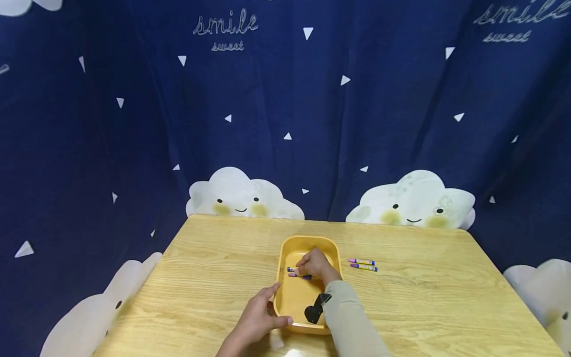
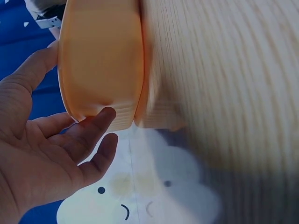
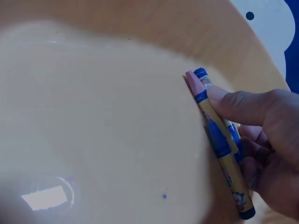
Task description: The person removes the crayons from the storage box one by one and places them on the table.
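A yellow-orange plastic tray stands on the table. My left hand grips its near left corner, thumb over the near rim; in the left wrist view, fingertips touch the tray's outer wall. Inside the tray, my right hand pinches a blue-ended crayon between thumb and fingers. Against it lies a pink-tipped crayon, and a blue-tipped crayon overlaps them lower down. The fingers partly hide the pinched crayon.
To the right of the tray, a pink crayon and a purple crayon lie side by side on the wooden table. A dark blue curtain with white clouds hangs behind it. A black strap device sits on the right wrist.
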The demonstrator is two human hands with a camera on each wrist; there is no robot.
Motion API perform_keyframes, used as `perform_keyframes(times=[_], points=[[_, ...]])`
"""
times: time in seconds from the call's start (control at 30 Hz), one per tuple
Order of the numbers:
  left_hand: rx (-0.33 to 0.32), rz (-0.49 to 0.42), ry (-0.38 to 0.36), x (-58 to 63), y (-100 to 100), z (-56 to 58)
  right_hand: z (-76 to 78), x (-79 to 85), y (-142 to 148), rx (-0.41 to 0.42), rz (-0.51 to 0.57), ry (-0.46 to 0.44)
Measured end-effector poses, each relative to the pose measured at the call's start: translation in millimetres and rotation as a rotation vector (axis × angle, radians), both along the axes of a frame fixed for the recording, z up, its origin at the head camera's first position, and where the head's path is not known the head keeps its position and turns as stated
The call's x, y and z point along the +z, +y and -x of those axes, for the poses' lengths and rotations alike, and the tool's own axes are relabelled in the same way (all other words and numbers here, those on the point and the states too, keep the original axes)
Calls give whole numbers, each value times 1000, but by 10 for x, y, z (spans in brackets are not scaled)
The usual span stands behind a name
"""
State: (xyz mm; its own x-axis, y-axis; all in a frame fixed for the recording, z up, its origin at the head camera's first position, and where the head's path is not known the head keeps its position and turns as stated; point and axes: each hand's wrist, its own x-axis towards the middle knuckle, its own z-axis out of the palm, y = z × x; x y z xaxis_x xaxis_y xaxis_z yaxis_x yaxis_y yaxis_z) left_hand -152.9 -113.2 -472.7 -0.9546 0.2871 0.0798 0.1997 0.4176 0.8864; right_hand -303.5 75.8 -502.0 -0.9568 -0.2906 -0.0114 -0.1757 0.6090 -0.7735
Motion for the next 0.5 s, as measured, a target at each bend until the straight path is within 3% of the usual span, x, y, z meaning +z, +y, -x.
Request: perform_keyframes(times=[0.27, 0.5], points=[[3, -6, -18, 15, -6, -8, -13, 4, -10, 18, -23, -3], [2, -14, -24, -23, -2, 12, -14, 2, 19, -49, 15, -62]])
